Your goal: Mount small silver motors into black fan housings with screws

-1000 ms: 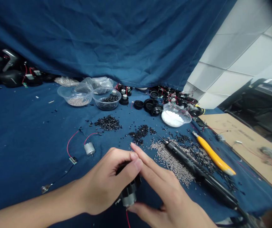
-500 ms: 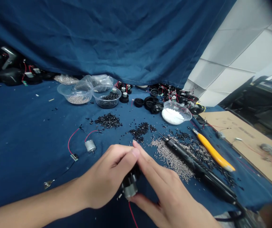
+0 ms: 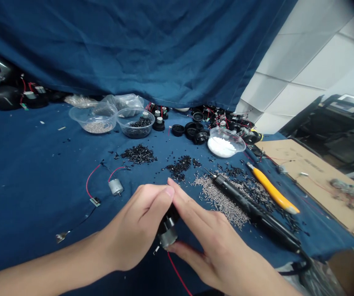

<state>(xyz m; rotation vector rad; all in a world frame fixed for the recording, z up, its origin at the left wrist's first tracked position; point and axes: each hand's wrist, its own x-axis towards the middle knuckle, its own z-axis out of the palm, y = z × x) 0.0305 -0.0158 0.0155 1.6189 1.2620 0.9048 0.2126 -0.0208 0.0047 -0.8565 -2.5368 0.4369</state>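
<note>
Both hands are closed around a small motor with a black round housing, near the front of the blue cloth. My left hand wraps its far side, thumb on top. From the right, my right hand presses along the housing with its fingers, its thumb under the silver end. A red wire trails down from that end. Most of the black housing is hidden by my fingers. To the left lies a loose silver motor with a red wire and a small circuit board.
Beyond my hands lie piles of black screws and silver screws. An electric screwdriver rests across the silver pile beside a yellow-handled tool. Clear bowls and black round parts stand at the back; cardboard lies right.
The view has shifted slightly, so the table things sit a little further left. Both hands keep their hold on the motor, and more of the red wire below shows.
</note>
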